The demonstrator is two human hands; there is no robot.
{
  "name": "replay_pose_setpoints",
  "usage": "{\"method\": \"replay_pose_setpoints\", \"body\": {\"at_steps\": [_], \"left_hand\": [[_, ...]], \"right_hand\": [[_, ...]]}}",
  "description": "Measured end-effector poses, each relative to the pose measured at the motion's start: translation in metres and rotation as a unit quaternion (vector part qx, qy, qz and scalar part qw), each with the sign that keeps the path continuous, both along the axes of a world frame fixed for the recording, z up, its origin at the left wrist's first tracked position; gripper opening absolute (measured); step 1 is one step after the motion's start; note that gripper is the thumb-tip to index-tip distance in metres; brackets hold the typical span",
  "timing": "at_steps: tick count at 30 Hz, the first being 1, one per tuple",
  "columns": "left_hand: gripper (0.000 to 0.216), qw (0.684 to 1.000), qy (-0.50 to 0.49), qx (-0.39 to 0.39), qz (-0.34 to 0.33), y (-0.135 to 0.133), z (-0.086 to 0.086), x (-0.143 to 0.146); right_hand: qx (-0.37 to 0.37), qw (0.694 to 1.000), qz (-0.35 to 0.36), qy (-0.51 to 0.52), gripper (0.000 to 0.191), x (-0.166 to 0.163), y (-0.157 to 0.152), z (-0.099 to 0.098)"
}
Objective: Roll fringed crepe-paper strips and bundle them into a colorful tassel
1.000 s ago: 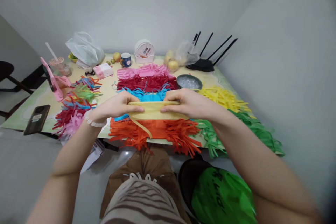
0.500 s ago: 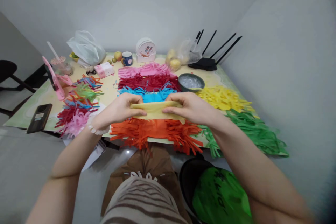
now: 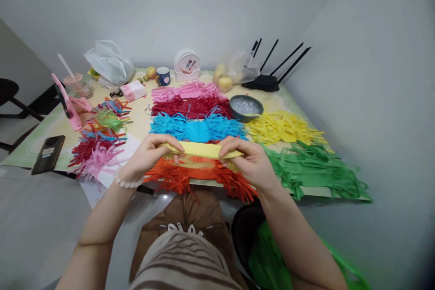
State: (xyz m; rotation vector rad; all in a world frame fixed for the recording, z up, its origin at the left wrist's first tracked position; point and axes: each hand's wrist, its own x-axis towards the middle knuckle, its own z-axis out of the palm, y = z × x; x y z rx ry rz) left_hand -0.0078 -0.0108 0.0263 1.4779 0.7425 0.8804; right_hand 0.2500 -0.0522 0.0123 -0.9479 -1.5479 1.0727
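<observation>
A strip of yellow tissue paper (image 3: pixel 200 150) is stretched level between my two hands, in front of my chest. My left hand (image 3: pixel 158 152) pinches its left end, thumb on the near side. At the right end my right hand (image 3: pixel 243 156) grips it between thumb and fingers. Below the strip and partly hidden by it lies orange fringed paper (image 3: pixel 200 174) at the table's front edge. Just beyond my hands is blue fringed paper (image 3: pixel 199 130), with dark red fringed paper (image 3: pixel 190 107) and pink fringed paper (image 3: pixel 186 92) behind it.
Yellow fringes (image 3: pixel 285 128) and green fringes (image 3: pixel 316 167) cover the table's right side. A dark bowl (image 3: pixel 245 107) stands near them. To the left lie mixed fringes (image 3: pixel 102 138), a phone (image 3: pixel 48 154) and a pink phone stand (image 3: pixel 70 104). A mug (image 3: pixel 163 76) and a router (image 3: pixel 261 82) stand behind.
Both hands have come down and nearer to me with the yellow paper. The blue fringes now show fully, and the right hand has turned.
</observation>
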Motion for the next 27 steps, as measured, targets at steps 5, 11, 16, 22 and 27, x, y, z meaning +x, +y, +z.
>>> {"method": "replay_pose_setpoints", "body": {"at_steps": [5,11,16,22,27], "left_hand": [[0.017,0.993,0.060,0.097,-0.008,-0.004,0.009,-0.001],[0.036,0.971,0.137,0.164,0.105,-0.012,-0.001,0.010],[0.022,0.938,0.195,0.258,0.123,-0.013,-0.002,0.009],[0.019,0.972,0.163,0.157,0.068,-0.012,0.004,0.008],[0.017,1.000,0.005,-0.004,0.026,-0.013,-0.001,0.011]], "right_hand": [[0.070,0.996,0.000,-0.055,0.014,0.005,0.000,0.003],[0.105,0.988,-0.035,-0.109,0.012,0.000,-0.001,0.002],[0.118,0.970,-0.114,-0.178,0.015,-0.005,-0.003,-0.001],[0.050,0.986,-0.112,-0.111,0.005,-0.003,-0.006,-0.003],[-0.023,0.996,-0.076,0.036,0.007,-0.006,-0.009,-0.009]]}}
